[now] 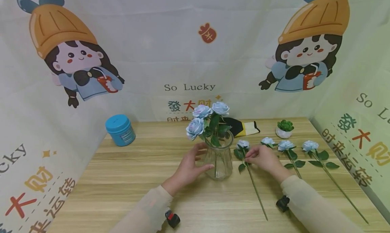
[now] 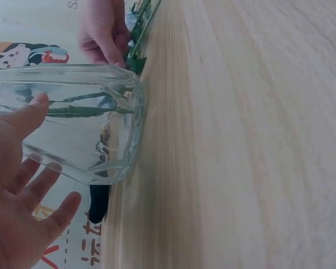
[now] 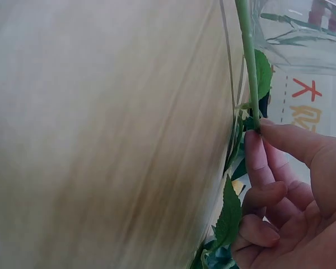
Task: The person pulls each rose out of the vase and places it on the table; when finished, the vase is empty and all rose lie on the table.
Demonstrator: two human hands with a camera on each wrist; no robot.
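Head view: the left hand point(image 1: 189, 166), splayed, was at the vase point(image 1: 220, 163); just right of it, the right hand point(image 1: 265, 159) pinched a rose point(image 1: 243, 144) by the stem point(image 1: 257, 191). A light pinch clear of the leaves point(image 1: 238, 154) and a steadied vase appeared advisable.

L hand point(image 1: 189, 163) spread; R hand point(image 1: 266, 158) in thumb-index pinch; both forearms point(image 1: 146, 209) extd fwd.

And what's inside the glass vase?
Inside the glass vase, green stems are visible, and three pale blue roses sit above its rim. Leaves hide parts of the stems near the mouth, and the left hand covers some of the side.
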